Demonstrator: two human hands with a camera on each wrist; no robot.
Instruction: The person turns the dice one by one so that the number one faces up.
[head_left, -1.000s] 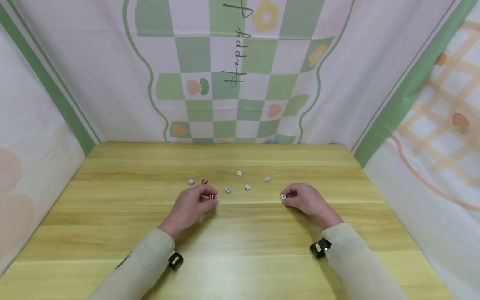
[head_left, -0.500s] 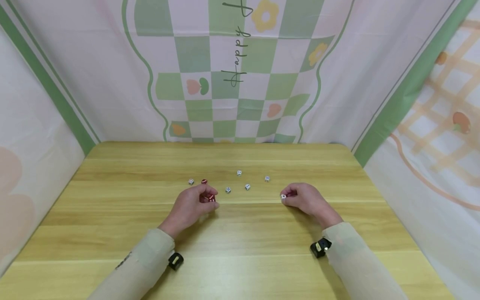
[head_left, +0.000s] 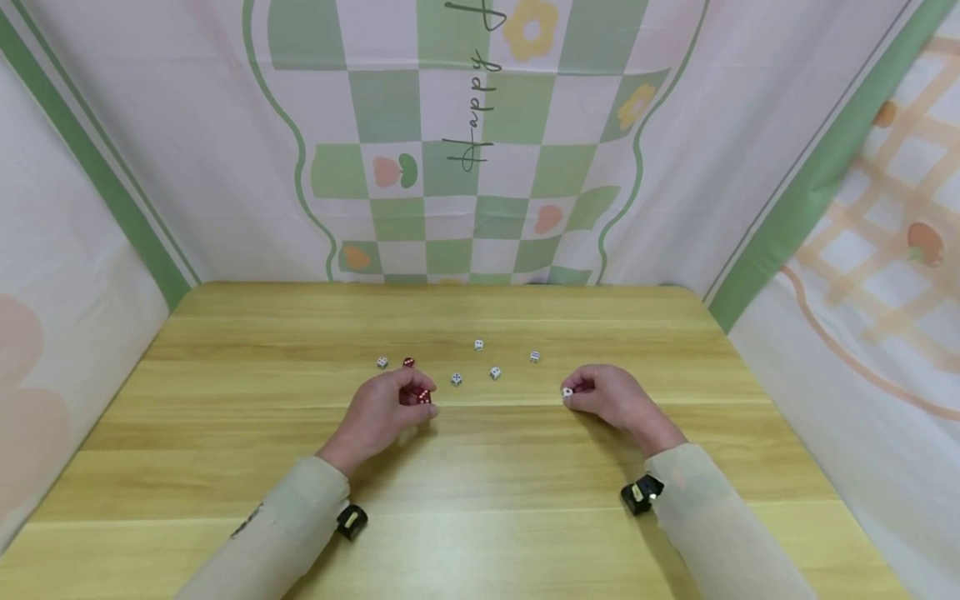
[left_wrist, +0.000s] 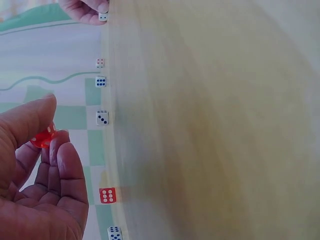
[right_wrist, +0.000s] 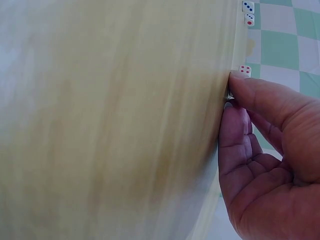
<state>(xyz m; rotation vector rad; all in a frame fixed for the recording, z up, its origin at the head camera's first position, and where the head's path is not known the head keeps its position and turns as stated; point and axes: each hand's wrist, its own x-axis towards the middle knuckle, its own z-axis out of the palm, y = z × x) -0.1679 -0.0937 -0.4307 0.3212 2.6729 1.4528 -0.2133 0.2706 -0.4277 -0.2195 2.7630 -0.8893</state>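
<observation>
The left hand (head_left: pixel 380 410) pinches a red die (head_left: pixel 424 397) between thumb and fingertips, raised off the desk (head_left: pixel 480 500). The right hand (head_left: pixel 615 398) pinches a white die (head_left: pixel 566 392) at its fingertips, low over the wood; its fingers hide most of that die in the right wrist view, so I cannot tell whether it touches the surface.

Just beyond the left fingers lies a second red die (head_left: pixel 408 362), with a red-pipped die (head_left: pixel 382 362) beside it on the left. Between the hands sit a near die (head_left: pixel 457 379) and a middle die (head_left: pixel 495 373), with a far die (head_left: pixel 478 344) behind them; a side die (head_left: pixel 534 357) is near the right fingertips. These four are white.

The likeliest slip is the raised red die: so small and smooth a cube, caught only at the fingertips, could twist or pop out under uneven pressure and bounce across the hard desk. Lowering the left hand carelessly could nudge the second red die, since the knuckles are so close. A leftward sweep of the right hand could knock the side die and turn its top face.
</observation>
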